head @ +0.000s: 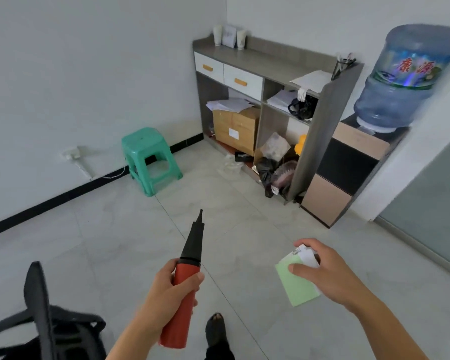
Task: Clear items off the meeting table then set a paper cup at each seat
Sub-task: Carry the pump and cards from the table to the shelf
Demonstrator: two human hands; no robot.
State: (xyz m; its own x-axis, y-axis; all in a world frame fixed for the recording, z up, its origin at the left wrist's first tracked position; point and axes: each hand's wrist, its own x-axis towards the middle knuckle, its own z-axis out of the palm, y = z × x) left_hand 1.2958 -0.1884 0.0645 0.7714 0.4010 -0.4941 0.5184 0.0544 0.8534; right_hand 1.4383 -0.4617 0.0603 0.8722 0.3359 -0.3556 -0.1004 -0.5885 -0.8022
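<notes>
Chair back (38,302): low, left of the left grip, close to the forearm.

Left grip (166,289): thumb and fingers wrapped round the red barrel of a hand pump (183,270), black nozzle pointing up and ahead. The pump is probably rigid, light plastic. The smooth barrel may twist, so a mid-barrel hold looks sound.

Green stool (148,157): ahead-left, against the wall.

Cabinet (257,61): far ahead, between the two grips. Its top is mostly bare, with two white cups (218,35) at its far corner.

Right grip (325,271): pinches a green sheet (296,287) and clipped white slips (307,255), thumb on top. The paper looks limp and slides easily, so the thumb belongs near the clip.

Water dispenser (348,172): ahead-right, beside the cabinet.

Open floor (115,229) lies ahead of both grips. The desk is not in view.
</notes>
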